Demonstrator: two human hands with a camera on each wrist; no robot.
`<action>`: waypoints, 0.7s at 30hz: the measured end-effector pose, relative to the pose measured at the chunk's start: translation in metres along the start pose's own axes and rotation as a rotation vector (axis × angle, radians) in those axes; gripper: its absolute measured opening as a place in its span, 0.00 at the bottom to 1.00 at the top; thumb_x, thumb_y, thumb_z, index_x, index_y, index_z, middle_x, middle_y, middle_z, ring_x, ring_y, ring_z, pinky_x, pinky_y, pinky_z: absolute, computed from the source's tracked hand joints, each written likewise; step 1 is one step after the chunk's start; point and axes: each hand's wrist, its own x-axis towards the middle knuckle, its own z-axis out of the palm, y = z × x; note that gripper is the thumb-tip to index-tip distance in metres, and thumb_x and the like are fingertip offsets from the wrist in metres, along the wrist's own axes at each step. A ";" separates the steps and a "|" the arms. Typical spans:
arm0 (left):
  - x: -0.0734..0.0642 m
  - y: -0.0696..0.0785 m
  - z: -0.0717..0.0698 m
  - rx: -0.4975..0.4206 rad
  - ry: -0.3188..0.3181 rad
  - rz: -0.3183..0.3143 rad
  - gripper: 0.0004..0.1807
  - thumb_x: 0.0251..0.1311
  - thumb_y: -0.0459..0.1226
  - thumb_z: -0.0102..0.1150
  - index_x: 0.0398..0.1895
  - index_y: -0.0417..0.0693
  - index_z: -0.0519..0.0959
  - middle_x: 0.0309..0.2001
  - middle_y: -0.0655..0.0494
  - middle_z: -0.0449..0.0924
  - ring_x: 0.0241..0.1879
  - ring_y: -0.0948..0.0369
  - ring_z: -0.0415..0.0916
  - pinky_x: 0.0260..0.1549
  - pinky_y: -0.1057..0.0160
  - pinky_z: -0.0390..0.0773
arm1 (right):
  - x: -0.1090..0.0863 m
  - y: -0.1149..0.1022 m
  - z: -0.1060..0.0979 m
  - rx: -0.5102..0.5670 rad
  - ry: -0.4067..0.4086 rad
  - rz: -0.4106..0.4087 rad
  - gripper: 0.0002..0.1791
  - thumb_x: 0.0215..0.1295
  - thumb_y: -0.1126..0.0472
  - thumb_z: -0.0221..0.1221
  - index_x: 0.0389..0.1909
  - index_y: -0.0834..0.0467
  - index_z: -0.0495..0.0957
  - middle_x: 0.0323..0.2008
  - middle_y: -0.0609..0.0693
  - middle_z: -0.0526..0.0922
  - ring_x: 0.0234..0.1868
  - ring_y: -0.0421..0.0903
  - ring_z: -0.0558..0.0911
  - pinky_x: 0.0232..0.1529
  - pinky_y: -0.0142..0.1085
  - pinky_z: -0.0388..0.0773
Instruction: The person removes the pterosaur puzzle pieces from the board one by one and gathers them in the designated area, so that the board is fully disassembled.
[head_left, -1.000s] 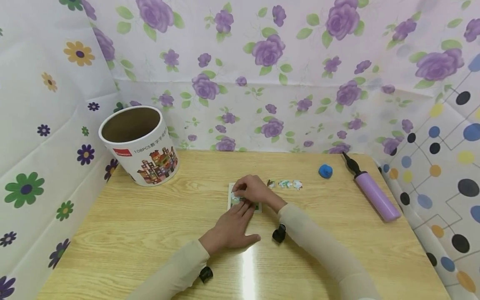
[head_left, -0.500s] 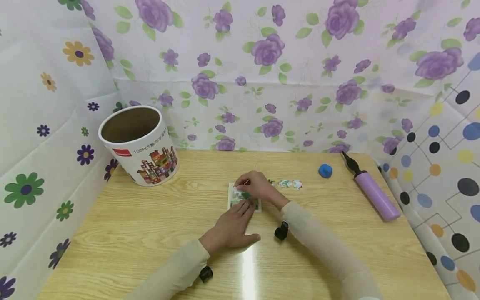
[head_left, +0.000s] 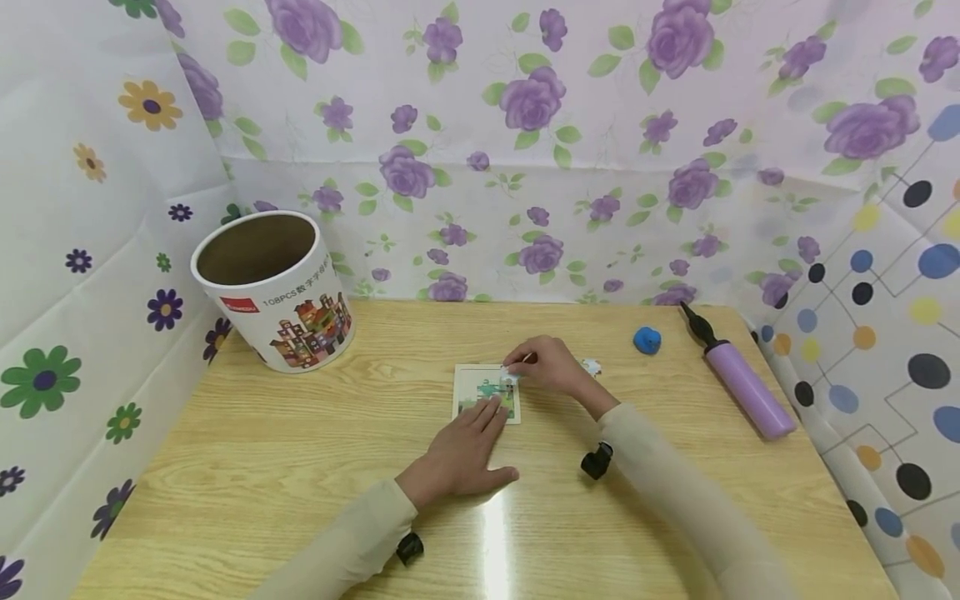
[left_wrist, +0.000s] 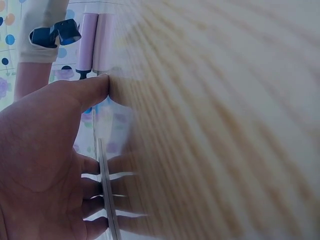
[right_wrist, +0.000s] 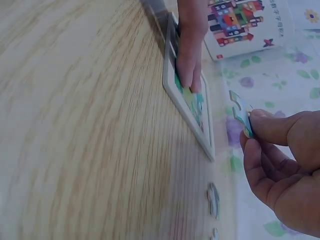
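Observation:
A small framed jigsaw puzzle board (head_left: pixel 468 377) lies on the table, printed pieces showing in its lower part and pale backing at its upper left. My left hand (head_left: pixel 461 454) rests flat over its lower edge, fingertips on the pieces, thumb spread aside. My right hand (head_left: pixel 553 367) is at the board's upper right corner. Its thumb and fingers pinch a puzzle piece (right_wrist: pixel 241 115), tilted and raised above the table in the right wrist view. One loose puzzle piece (head_left: pixel 592 367) shows beyond the right hand; another piece (right_wrist: pixel 213 201) lies near the board's corner.
A large white printed bucket (head_left: pixel 277 292) stands at the back left. A small blue object (head_left: pixel 647 340) and a purple hand pump (head_left: pixel 750 390) lie at the right. Flowered cloth (head_left: pixel 465 233) hangs behind the wooden table (head_left: pixel 300 467).
My right hand has moved from over the board's upper left to its upper right corner, a piece in its fingers. Pale backing now shows at the upper left. The left hand has stayed put.

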 end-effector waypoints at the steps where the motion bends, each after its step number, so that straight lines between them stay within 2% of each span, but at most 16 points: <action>1: 0.000 0.000 0.000 -0.001 0.001 0.000 0.53 0.69 0.68 0.45 0.82 0.39 0.51 0.82 0.42 0.45 0.81 0.49 0.44 0.77 0.53 0.53 | -0.002 0.002 -0.002 -0.005 0.002 0.001 0.07 0.69 0.60 0.66 0.44 0.53 0.90 0.44 0.48 0.89 0.41 0.43 0.85 0.45 0.41 0.84; 7: 0.000 -0.001 0.000 -0.003 0.000 -0.006 0.53 0.69 0.69 0.44 0.82 0.40 0.50 0.82 0.43 0.44 0.81 0.50 0.43 0.77 0.53 0.53 | -0.014 0.016 -0.011 -0.031 0.021 0.024 0.07 0.68 0.60 0.66 0.43 0.53 0.90 0.43 0.49 0.89 0.39 0.43 0.84 0.42 0.40 0.82; 13: -0.002 0.000 -0.001 -0.012 0.005 -0.004 0.53 0.69 0.69 0.44 0.82 0.40 0.50 0.82 0.43 0.45 0.81 0.49 0.44 0.76 0.51 0.54 | -0.023 0.030 -0.016 -0.024 0.031 0.020 0.07 0.68 0.60 0.66 0.43 0.52 0.91 0.44 0.49 0.89 0.41 0.44 0.85 0.43 0.41 0.83; 21: -0.002 0.001 -0.001 -0.026 0.002 -0.005 0.53 0.68 0.69 0.44 0.82 0.40 0.50 0.82 0.43 0.44 0.81 0.49 0.44 0.76 0.51 0.54 | -0.031 0.035 -0.019 -0.028 0.014 0.066 0.07 0.68 0.61 0.67 0.42 0.52 0.91 0.43 0.49 0.90 0.35 0.41 0.82 0.39 0.38 0.81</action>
